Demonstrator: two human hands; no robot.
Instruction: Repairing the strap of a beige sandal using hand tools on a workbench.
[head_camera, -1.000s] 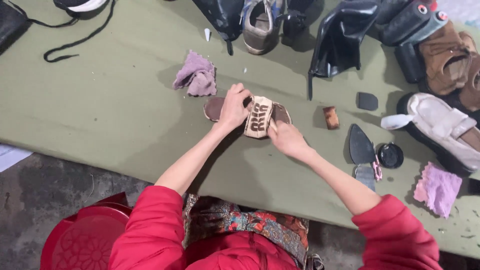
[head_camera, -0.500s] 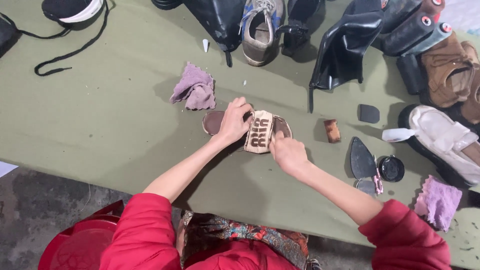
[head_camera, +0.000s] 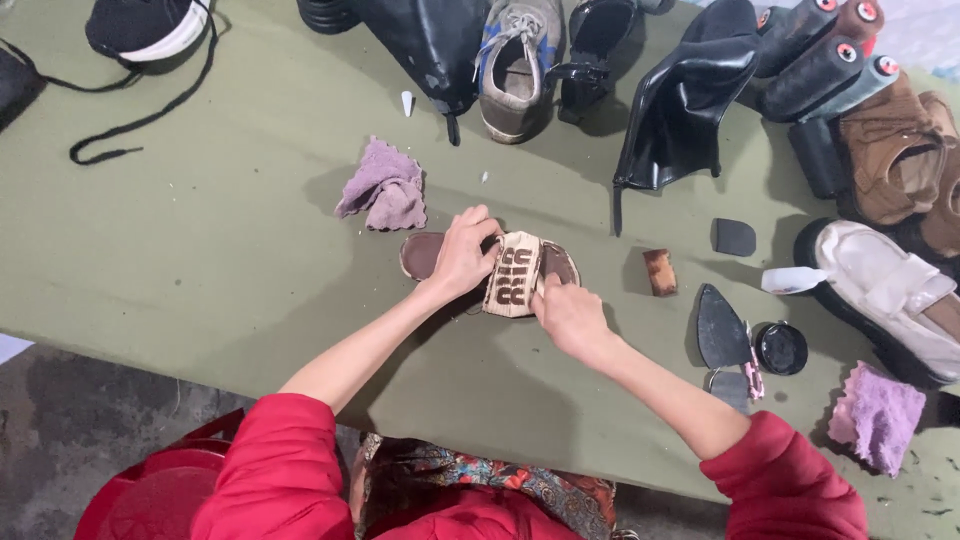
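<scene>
Head view at frame centre: on the green table (head_camera: 200, 260) our left hand (head_camera: 465, 255) clamps the brown sandal (head_camera: 500, 268) while our right hand (head_camera: 570, 315) pinches its tan strap (head_camera: 513, 275), purple cloth (head_camera: 385, 190) nearby upper left.

Brown slide sandal (head_camera: 520, 272) with beige printed strap, flat on green table

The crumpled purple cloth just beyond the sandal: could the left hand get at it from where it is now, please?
Probably yes. The left hand rests on the sandal, and the purple cloth lies close beyond it on bare table, with nothing between them. The hand would have to let go of the sandal first.
</scene>
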